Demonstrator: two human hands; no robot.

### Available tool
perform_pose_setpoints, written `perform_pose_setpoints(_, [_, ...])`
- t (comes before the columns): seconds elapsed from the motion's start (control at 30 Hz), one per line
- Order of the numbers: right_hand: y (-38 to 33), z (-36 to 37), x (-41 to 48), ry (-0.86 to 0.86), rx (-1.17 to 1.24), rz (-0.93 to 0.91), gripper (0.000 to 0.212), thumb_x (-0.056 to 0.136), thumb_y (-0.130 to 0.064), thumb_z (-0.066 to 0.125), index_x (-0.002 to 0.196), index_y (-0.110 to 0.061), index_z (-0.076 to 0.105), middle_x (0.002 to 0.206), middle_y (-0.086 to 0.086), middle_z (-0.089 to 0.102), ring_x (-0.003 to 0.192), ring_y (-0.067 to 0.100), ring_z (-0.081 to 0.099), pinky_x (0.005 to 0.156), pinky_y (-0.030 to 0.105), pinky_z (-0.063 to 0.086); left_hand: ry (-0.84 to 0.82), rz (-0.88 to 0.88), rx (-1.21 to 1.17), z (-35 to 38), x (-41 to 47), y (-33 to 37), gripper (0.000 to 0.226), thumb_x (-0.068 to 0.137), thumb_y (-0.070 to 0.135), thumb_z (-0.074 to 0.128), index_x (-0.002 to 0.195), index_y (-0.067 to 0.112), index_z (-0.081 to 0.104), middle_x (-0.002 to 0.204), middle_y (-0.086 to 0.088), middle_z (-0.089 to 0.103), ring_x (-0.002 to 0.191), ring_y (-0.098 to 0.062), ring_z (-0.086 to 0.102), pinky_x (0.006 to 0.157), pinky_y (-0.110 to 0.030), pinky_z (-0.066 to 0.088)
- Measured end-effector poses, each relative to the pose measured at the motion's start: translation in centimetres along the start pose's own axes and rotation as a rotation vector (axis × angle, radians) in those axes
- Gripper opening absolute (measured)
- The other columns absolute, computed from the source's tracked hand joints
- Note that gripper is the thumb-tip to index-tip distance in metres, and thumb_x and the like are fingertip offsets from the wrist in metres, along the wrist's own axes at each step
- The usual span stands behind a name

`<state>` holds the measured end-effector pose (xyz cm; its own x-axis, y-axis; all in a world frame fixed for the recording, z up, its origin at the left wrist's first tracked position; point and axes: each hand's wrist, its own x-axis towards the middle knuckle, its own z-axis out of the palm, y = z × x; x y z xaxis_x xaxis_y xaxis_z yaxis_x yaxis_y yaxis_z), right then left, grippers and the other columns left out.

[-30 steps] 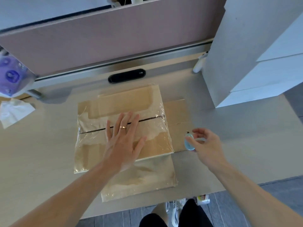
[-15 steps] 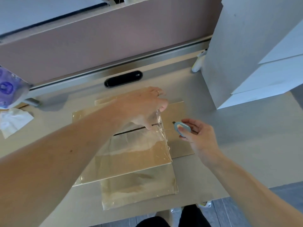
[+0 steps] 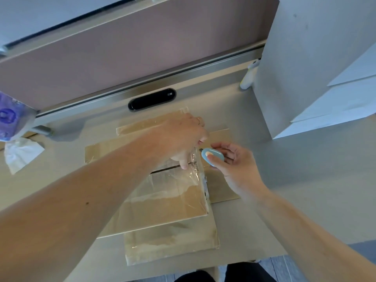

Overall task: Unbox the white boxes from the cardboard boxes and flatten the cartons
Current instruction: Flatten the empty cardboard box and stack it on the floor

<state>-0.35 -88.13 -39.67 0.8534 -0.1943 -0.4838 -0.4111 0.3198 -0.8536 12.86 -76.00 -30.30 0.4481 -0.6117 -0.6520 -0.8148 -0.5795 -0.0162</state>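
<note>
Here a flattened cardboard carton [image 3: 162,202] lies on the pale desk [image 3: 295,190], sealed inside a clear plastic bag [image 3: 175,180], with a dark slit running across its upper part. A second flat cardboard sheet [image 3: 222,184] sticks out from beneath it on the right. Another bagged sheet [image 3: 173,243] shows below it, reaching close to the desk's near edge.

The left hand [image 3: 183,139] reaches across the carton to its right edge. Its fingers are curled and pinch the plastic film, pulling it up into a wrinkled ridge; a ring shows on one finger. The right hand [image 3: 236,167] is just beside it and holds a small blue oval cutter [image 3: 212,157], thumb pressed on top and fingers curled underneath. The cutter's tip points left at the lifted film, though whether it touches the plastic is hard to make out.

Behind the carton, a black oval cable port [image 3: 152,99] sits in the desk below a mauve partition panel [image 3: 142,47]. A stack of white boxes [image 3: 305,68] stands at the far right, with a white bottle [image 3: 249,75] against its left side. At the left edge are a crumpled white tissue [image 3: 20,154] and a purple packet [image 3: 9,117].
</note>
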Motion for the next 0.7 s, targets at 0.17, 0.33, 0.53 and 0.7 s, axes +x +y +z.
perform_pose_setpoints(0.17, [0.0,0.1,-0.04,-0.021,-0.005,0.005,0.025,0.082,-0.016,0.083,0.104,-0.02,0.07,0.098,0.003,0.078,0.093,0.022,0.075,0.081,0.038,0.062,-0.01,-0.043,-0.07,0.03,0.18,0.48,0.067,0.061,0.037,0.095,0.092,0.032,0.036,0.097,0.01,0.03,0.1,-0.015,0.034,0.086,-0.045,0.054])
perform_pose_setpoints(0.33, [-0.06,0.25,-0.03,-0.037,-0.019,0.002,0.025,0.082,-0.018,0.084,0.104,-0.02,0.071,0.096,0.001,0.078,0.091,0.022,0.075,0.082,0.038,0.063,-0.063,-0.043,-0.077,-0.55,0.08,0.69,0.062,0.063,0.039,0.095,0.097,0.028,0.043,0.105,0.008,0.034,0.101,-0.014,0.035,0.08,-0.035,0.048])
perform_pose_setpoints(0.53, [-0.35,0.22,0.33,-0.04,-0.046,-0.023,0.025,0.082,-0.02,0.085,0.103,-0.02,0.071,0.095,0.0,0.078,0.09,0.022,0.074,0.083,0.041,0.062,-0.067,-0.052,-0.09,-0.74,0.3,0.51,0.059,0.059,0.04,0.096,0.097,0.026,0.053,0.108,0.007,0.041,0.108,-0.017,0.043,0.083,-0.038,0.05])
perform_pose_setpoints(0.7, [-0.57,0.65,0.59,-0.086,-0.076,-0.037,0.024,0.081,-0.019,0.085,0.1,-0.022,0.071,0.094,-0.003,0.078,0.088,0.016,0.074,0.079,0.034,0.062,-0.04,-0.065,-0.067,-0.63,0.19,0.48,0.057,0.058,0.045,0.095,0.095,0.027,0.057,0.112,0.009,0.045,0.112,-0.018,0.045,0.083,-0.041,0.051])
